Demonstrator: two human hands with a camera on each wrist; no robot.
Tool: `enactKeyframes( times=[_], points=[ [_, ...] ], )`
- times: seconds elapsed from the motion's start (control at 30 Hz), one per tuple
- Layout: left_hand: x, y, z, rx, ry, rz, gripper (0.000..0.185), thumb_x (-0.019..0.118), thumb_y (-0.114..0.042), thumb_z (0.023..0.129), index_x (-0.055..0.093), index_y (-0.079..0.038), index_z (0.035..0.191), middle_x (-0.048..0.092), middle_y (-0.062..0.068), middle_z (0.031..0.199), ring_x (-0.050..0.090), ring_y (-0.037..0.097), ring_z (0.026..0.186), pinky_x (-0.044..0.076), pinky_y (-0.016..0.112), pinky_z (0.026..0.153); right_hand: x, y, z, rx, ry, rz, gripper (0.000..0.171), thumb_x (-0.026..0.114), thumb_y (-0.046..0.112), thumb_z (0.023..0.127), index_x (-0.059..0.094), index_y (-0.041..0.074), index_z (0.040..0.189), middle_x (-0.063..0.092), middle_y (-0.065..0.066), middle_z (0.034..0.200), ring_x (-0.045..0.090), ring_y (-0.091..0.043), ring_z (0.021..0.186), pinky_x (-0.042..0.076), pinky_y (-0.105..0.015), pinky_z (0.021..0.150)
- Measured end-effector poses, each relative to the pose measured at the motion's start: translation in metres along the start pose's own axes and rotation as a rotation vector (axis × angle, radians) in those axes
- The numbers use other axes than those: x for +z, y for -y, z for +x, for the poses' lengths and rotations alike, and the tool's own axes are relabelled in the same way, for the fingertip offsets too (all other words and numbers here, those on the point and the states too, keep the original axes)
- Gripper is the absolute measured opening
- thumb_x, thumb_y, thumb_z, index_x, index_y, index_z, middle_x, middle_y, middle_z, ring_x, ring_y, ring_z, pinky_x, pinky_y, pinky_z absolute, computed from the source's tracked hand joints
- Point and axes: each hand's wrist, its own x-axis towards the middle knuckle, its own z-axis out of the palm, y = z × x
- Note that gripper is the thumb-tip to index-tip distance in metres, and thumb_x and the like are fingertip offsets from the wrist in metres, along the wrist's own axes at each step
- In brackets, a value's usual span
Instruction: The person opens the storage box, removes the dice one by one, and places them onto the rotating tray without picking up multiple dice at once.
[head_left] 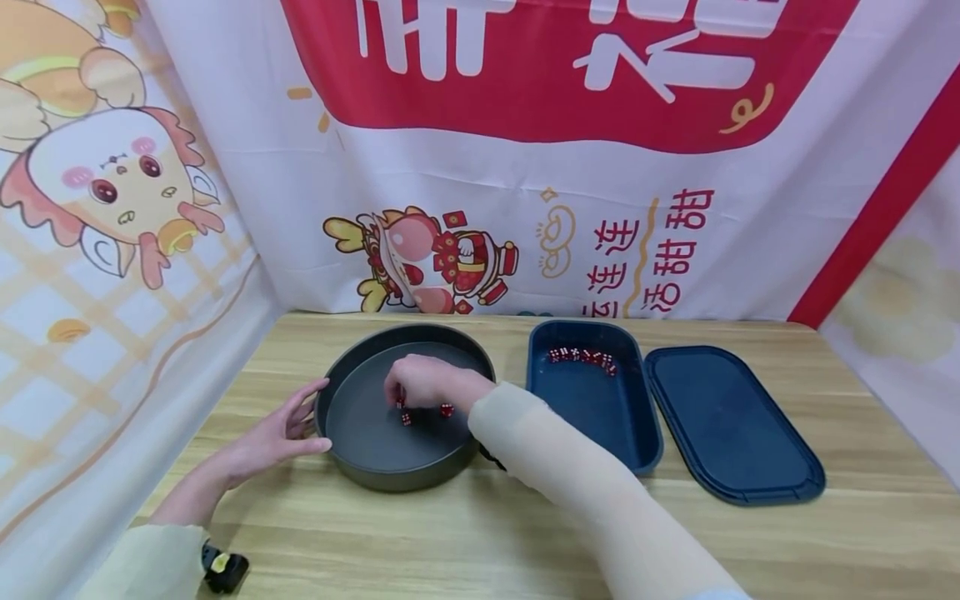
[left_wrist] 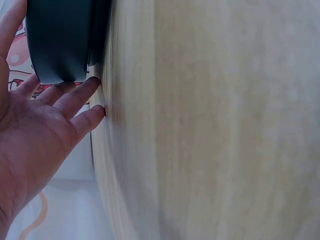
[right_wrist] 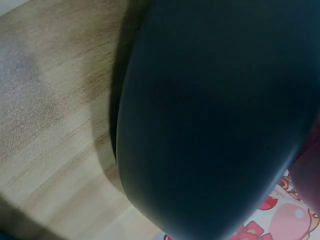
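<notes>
Head view first: a round dark pan sat on the tabletop, and the right hand was down inside it, fingers curled over a few small red dice on the pan floor. Whether those fingers actually pinched a die could not be told; the knuckles hid it. The left hand lay against the pan's outer wall on the left, fingers straight and spread, thumb touching the rim, holding nothing. Just right of the pan stood a blue tray with a row of red dice along its far end. Beside that, further right, lay the flat blue lid. A printed cloth with cartoon figures hung behind the tabletop and along both sides.

Left wrist view: the left hand showed its open palm, fingers stretched out, tips meeting the tabletop right under the pan's dark wall. Nothing gripped there.

Right wrist view: almost all pan, its dark curved wall filling the picture, blurred and close, with the wood-grain tabletop to the left. No fingers showed here, and no dice.
</notes>
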Motion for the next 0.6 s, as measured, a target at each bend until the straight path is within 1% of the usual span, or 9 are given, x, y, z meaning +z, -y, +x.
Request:
enactKeyframes(
  times=[0.17, 0.33, 0.43, 0.5, 0.6],
  points=[
    [0.001, 0.000, 0.002, 0.011, 0.005, -0.004, 0.091, 0.070, -0.018, 0.091, 0.007, -0.012, 0.156, 0.008, 0.036, 0.153, 0.020, 0.051, 0.137, 0.030, 0.059, 0.104, -0.001, -0.006, 0.001, 0.023, -0.018, 0.014, 0.027, 0.064, -0.005, 0.089, 0.076, 0.019, 0.091, 0.062, 0.007, 0.091, 0.056, -0.012, 0.085, 0.049, -0.024, 0.078],
    [0.002, -0.001, 0.003, 0.019, 0.006, 0.000, 0.091, 0.070, -0.017, 0.091, 0.006, -0.010, 0.156, 0.007, 0.036, 0.154, 0.020, 0.051, 0.137, 0.028, 0.059, 0.105, -0.007, -0.005, -0.005, 0.023, -0.018, 0.055, 0.025, 0.064, -0.004, 0.089, 0.077, 0.018, 0.092, 0.063, 0.007, 0.090, 0.058, -0.011, 0.083, 0.050, -0.022, 0.074],
    [0.001, -0.001, 0.003, 0.020, 0.006, 0.001, 0.091, 0.070, -0.016, 0.091, 0.006, -0.010, 0.156, 0.007, 0.036, 0.154, 0.020, 0.051, 0.137, 0.028, 0.058, 0.105, -0.013, -0.004, -0.010, 0.003, -0.020, 0.054, 0.022, 0.065, -0.001, 0.090, 0.076, 0.018, 0.091, 0.064, 0.008, 0.090, 0.058, -0.009, 0.083, 0.049, -0.020, 0.074],
    [0.001, -0.001, 0.002, 0.019, 0.005, 0.006, 0.091, 0.070, -0.016, 0.091, 0.006, -0.010, 0.156, 0.006, 0.035, 0.154, 0.020, 0.052, 0.137, 0.029, 0.058, 0.104, -0.018, -0.005, -0.014, -0.030, -0.020, 0.046, 0.019, 0.066, 0.001, 0.090, 0.077, 0.017, 0.092, 0.065, 0.008, 0.091, 0.058, -0.008, 0.084, 0.049, -0.019, 0.075],
    [0.000, -0.002, 0.002, 0.028, 0.004, 0.014, 0.091, 0.069, -0.015, 0.091, 0.005, -0.009, 0.156, 0.006, 0.036, 0.153, 0.021, 0.053, 0.136, 0.030, 0.059, 0.104, -0.025, -0.008, -0.021, -0.072, -0.021, 0.037, 0.019, 0.065, 0.000, 0.090, 0.077, 0.015, 0.093, 0.067, 0.007, 0.093, 0.059, -0.007, 0.085, 0.049, -0.018, 0.078]
  ],
)
